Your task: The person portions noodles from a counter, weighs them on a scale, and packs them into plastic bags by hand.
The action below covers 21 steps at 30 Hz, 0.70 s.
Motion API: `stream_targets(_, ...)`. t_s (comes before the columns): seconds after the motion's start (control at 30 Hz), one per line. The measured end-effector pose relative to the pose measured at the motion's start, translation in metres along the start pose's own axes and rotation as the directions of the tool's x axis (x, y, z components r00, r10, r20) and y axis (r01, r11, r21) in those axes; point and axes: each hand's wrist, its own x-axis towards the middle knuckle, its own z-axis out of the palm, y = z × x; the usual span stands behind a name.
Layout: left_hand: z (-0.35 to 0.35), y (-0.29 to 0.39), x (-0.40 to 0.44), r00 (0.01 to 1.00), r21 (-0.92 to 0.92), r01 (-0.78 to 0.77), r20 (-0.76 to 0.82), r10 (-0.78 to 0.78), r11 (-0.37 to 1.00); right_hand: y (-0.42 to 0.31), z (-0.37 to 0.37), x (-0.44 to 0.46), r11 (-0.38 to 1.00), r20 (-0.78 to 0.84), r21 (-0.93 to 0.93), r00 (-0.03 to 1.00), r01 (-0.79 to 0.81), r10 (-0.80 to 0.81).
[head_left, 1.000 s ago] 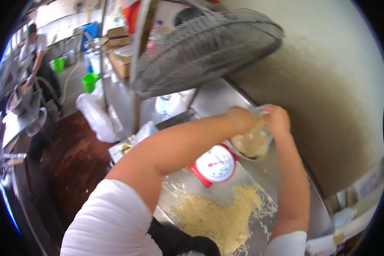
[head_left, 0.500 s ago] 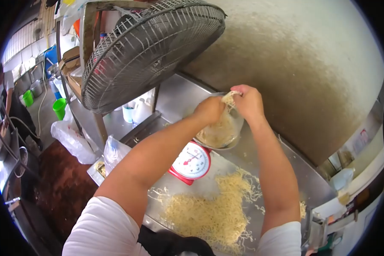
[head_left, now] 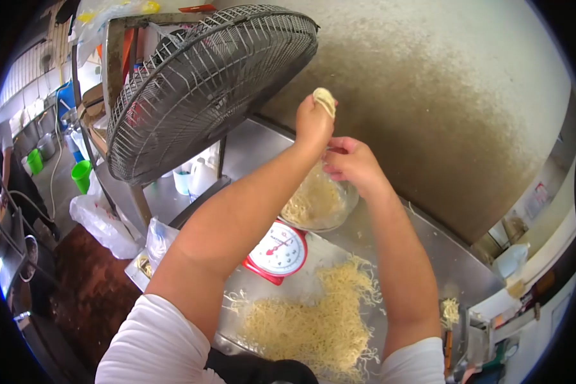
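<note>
- Left hand (head_left: pixel 314 128) curls around a pale clump (head_left: pixel 325 101), seemingly noodles, lifted at the far side
- Right hand (head_left: pixel 353 168) bends its fingers at a clear bag (head_left: pixel 319 200); from here I cannot tell if they pinch it
- The part-filled bag sits just beyond the red scale (head_left: pixel 277 251), loose noodles (head_left: pixel 310 313) nearer
- A slack left grip could spill strands; a tug could topple the bag

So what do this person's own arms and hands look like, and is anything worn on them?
Both arms show white cloth sleeves, the left sleeve creased and ending above the elbow, the right sleeve cut off by the picture's edge. Below them the forearms are bare. The left hand and right hand wear no gloves, and no watch shows.
</note>
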Motion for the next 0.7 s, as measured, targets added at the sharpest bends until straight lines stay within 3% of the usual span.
stream_targets(0.1,0.015,0.022,0.006,0.997,-0.013,-0.042,0.058,0.042,0.999,0.024,0.007,0.013,0.991,0.009,0.136,1.0,0.007,-0.008)
stream_targets(0.2,0.015,0.036,0.005,0.996,-0.089,-0.015,0.082,0.022,0.996,0.068,0.01,0.026,0.98,0.043,-0.164,0.992,-0.109,0.118)
stream_targets(0.3,0.02,0.055,0.002,0.993,-0.12,-0.012,0.112,0.025,0.993,0.092,0.005,0.024,0.926,0.004,-0.378,1.0,-0.015,0.018)
stream_targets(0.4,0.026,0.064,0.007,0.99,-0.099,-0.044,0.128,0.056,0.994,0.058,-0.007,0.016,0.931,0.06,-0.362,0.996,-0.037,0.063)
stream_targets(0.53,0.042,0.078,0.006,0.981,-0.136,-0.044,0.181,0.069,0.99,0.014,-0.018,0.006,0.999,0.176,0.008,0.983,0.05,-0.051)
stream_targets(0.63,0.044,0.074,0.006,0.974,-0.119,-0.043,0.215,0.068,0.992,0.032,0.0,0.007,0.994,0.165,0.084,0.985,-0.066,0.051)
stream_targets(0.7,0.033,0.057,0.004,0.984,-0.039,-0.052,0.17,0.058,0.998,0.043,0.002,0.008,0.998,0.027,0.065,0.999,-0.027,0.026)
